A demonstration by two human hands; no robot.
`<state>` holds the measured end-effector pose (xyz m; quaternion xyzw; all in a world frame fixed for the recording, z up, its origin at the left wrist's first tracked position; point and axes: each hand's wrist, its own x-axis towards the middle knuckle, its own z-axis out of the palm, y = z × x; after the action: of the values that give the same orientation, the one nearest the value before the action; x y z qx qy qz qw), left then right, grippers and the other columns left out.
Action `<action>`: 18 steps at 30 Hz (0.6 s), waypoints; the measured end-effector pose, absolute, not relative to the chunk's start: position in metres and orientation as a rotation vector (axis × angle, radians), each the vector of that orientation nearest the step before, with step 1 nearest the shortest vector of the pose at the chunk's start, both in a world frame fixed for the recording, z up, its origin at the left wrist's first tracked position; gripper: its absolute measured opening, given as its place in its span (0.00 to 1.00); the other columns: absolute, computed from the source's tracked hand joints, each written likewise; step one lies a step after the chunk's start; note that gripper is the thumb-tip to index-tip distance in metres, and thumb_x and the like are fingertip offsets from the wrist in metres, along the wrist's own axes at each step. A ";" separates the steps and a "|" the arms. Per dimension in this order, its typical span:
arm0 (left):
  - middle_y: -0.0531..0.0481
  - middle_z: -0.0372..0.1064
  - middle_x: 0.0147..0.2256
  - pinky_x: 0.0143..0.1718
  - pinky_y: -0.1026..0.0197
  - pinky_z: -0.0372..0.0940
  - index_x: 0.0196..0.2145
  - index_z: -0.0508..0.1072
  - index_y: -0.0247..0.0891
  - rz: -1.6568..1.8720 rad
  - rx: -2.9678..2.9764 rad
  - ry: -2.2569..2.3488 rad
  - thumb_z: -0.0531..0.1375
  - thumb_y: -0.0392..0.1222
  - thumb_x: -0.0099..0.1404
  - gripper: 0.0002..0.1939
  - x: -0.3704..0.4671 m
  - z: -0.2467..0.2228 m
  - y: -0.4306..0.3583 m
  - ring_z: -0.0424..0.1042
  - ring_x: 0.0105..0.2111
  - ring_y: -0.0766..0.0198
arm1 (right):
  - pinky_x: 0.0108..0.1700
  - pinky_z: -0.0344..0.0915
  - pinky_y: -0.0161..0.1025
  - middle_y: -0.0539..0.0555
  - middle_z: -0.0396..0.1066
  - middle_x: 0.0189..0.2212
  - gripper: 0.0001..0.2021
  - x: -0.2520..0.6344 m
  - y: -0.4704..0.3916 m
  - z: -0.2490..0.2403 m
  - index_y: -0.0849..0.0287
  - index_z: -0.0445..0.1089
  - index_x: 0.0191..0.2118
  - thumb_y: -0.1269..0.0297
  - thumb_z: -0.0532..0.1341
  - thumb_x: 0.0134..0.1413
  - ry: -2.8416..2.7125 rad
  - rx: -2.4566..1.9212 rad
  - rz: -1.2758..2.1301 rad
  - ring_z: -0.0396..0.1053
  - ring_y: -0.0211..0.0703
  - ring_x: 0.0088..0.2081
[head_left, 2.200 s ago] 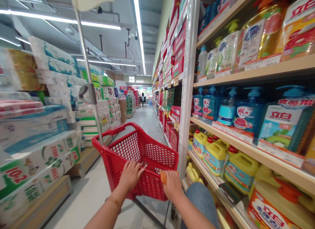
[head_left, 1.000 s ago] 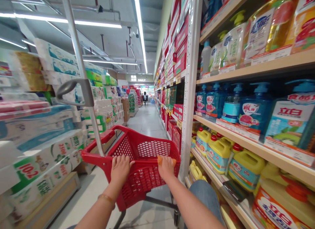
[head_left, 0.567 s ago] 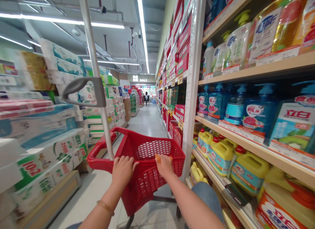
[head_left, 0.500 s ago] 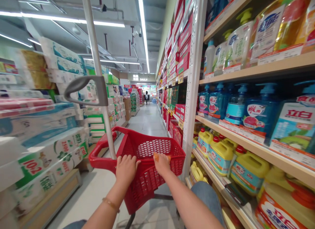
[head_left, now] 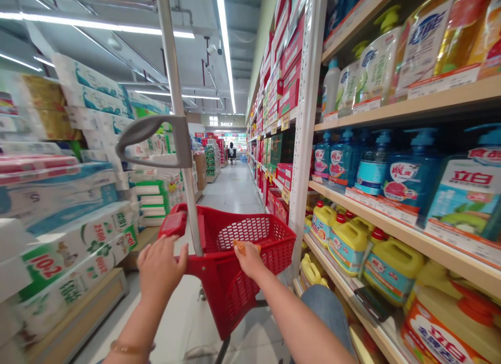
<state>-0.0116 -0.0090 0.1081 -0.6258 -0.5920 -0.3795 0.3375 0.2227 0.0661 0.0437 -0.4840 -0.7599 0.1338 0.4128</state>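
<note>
The red shopping cart (head_left: 223,296) stands in front of me, with a mesh basket, an upright metal pole (head_left: 191,207) and a grey loop handle (head_left: 156,139) on the pole. My left hand (head_left: 162,265) is curled over the red handlebar at the cart's left side, thumb apart and fingertips partly hidden. Closed round a small orange item (head_left: 255,247), my right hand (head_left: 247,259) is at the near rim of the basket. The item's kind cannot be made out, as the fingers cover much of it.
Shelves on the right hold blue pump bottles (head_left: 403,171) and yellow detergent jugs (head_left: 391,270), close to my knee (head_left: 324,312). Stacked paper packs (head_left: 78,259) line the left. A tiled aisle (head_left: 230,186) runs ahead to a seated person (head_left: 231,150).
My left hand has moved left along the handlebar, away from the pole. The cart and pole have shifted slightly in view. My right hand still holds the orange item.
</note>
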 end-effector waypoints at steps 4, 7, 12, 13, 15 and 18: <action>0.43 0.72 0.23 0.40 0.51 0.61 0.19 0.73 0.39 -0.693 -1.765 -1.605 0.48 0.48 0.68 0.25 -0.017 0.116 -0.012 0.71 0.31 0.52 | 0.55 0.57 0.41 0.54 0.72 0.49 0.15 0.199 0.051 0.041 0.56 0.67 0.53 0.60 0.52 0.64 -1.887 -0.983 0.308 0.66 0.42 0.51; 0.45 0.71 0.20 0.37 0.52 0.61 0.18 0.72 0.40 -0.690 -1.778 -1.596 0.48 0.49 0.68 0.25 -0.014 0.118 -0.020 0.69 0.28 0.55 | 0.52 0.59 0.41 0.54 0.73 0.44 0.14 0.200 0.051 0.043 0.57 0.70 0.48 0.60 0.51 0.65 -1.897 -1.064 0.265 0.67 0.44 0.47; 0.48 0.76 0.29 0.46 0.56 0.62 0.28 0.77 0.40 -0.833 -2.160 -1.366 0.48 0.45 0.69 0.21 -0.018 0.117 -0.023 0.73 0.35 0.60 | 0.46 0.61 0.40 0.54 0.74 0.35 0.16 0.219 0.064 0.056 0.58 0.72 0.37 0.59 0.49 0.66 -1.917 -1.279 0.268 0.70 0.45 0.40; 0.49 0.77 0.32 0.49 0.56 0.61 0.31 0.78 0.41 -0.879 -2.183 -1.323 0.48 0.44 0.69 0.20 -0.016 0.116 -0.021 0.73 0.39 0.60 | 0.46 0.61 0.40 0.54 0.74 0.34 0.16 0.218 0.064 0.059 0.58 0.73 0.36 0.59 0.49 0.65 -1.904 -1.282 0.296 0.70 0.45 0.40; 0.48 0.78 0.33 0.51 0.55 0.61 0.30 0.77 0.40 -0.926 -2.102 -1.359 0.48 0.44 0.69 0.20 -0.006 0.114 -0.016 0.73 0.41 0.59 | 0.47 0.62 0.41 0.54 0.75 0.36 0.16 0.212 0.058 0.064 0.58 0.73 0.39 0.59 0.49 0.65 -1.887 -1.174 0.364 0.70 0.44 0.41; 0.46 0.74 0.24 0.43 0.52 0.62 0.20 0.73 0.39 -0.856 -1.889 -1.567 0.47 0.44 0.69 0.23 0.016 0.114 -0.014 0.72 0.31 0.57 | 0.52 0.61 0.41 0.54 0.74 0.45 0.16 0.196 0.046 0.067 0.56 0.71 0.49 0.57 0.49 0.66 -1.851 -0.897 0.417 0.69 0.43 0.48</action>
<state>0.0165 -0.0139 0.1137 -0.7002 -0.5808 -0.3174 0.2676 0.1961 0.0457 0.0673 -0.3707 -0.7646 0.1722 0.4983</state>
